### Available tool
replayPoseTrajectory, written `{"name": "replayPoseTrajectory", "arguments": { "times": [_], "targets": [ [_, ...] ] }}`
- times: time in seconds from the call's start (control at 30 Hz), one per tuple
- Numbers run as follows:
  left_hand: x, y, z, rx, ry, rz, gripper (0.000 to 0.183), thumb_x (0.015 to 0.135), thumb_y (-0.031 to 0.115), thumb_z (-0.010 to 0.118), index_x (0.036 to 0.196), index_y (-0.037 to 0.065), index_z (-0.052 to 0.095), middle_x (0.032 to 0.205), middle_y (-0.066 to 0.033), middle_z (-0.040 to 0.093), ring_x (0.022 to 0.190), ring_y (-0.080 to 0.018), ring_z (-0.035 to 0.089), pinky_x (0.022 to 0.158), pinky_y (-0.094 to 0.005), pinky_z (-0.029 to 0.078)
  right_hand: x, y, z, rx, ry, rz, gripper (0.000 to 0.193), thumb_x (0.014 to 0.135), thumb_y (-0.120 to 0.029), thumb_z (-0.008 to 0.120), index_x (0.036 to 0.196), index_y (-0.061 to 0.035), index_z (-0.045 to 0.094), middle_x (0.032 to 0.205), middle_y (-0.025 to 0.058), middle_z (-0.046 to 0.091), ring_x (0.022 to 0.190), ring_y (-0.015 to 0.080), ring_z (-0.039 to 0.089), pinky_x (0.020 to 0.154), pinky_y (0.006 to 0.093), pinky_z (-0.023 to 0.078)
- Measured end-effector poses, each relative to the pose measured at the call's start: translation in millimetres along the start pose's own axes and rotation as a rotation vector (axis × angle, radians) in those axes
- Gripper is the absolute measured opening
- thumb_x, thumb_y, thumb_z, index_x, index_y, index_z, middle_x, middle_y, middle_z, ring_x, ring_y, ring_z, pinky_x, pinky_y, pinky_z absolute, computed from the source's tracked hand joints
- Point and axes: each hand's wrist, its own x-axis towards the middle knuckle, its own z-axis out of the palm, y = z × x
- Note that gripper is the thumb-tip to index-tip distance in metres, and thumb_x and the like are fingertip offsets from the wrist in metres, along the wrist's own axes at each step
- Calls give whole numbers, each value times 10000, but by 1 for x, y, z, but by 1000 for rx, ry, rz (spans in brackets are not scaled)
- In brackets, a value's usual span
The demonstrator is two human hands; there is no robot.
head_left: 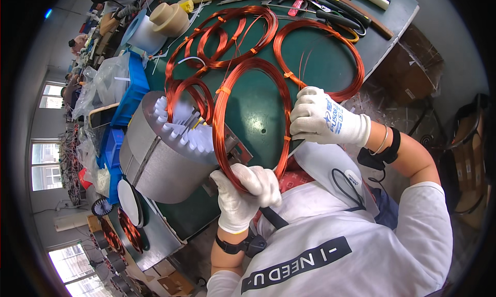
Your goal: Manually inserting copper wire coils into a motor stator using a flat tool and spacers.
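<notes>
The left hand [243,196], in a white glove, closes its fingers around the lower end of an oval copper wire coil [251,116]. The right hand [323,118], also gloved, grips the right side of the same coil. The coil stands over the green table [320,64], just beside the grey round stator [165,152], with more copper coils [227,36] behind it.

Lower arc of the copper wire coil [227,98] hidden inside the gloved left hand [243,193], right hand [320,118] covering the coil's right side, fingertips unseen, tools [330,10] at the worktop's [320,64] far edge cut off, distant co-workers [77,41] too small to tell.
</notes>
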Motion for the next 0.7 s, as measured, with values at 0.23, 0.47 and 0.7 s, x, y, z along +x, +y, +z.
{"name": "replayPoseTrajectory", "arguments": {
  "times": [0.23,0.47,0.7],
  "targets": [
    [-11,-1,-7,-42,112,-51,748,929,736,244,595,87,402,551,-44,370,514,-199,355,480,-355,373,50,17,-22,-102,255,324,450,666,-192,814,1053,-67,621,1052,141,616,1031,329,571,877,396,458],
    [2,4,2,298,-91,53,755,981,669,190,579,82,440,677,-119,533,610,-256,507,589,-368,451,99,19,-30,398,279,636,405,787,-171,719,1125,5,582,1010,133,633,844,190,645,710,318,519],
    [-10,18,20,-21,93,-75,733,933,738,269,564,113,368,536,-9,313,518,-173,345,521,-327,365,95,22,-39,516,125,764,252,839,-183,718,1020,-11,686,698,-18,570,547,48,510,461,230,424]
  ]
}}
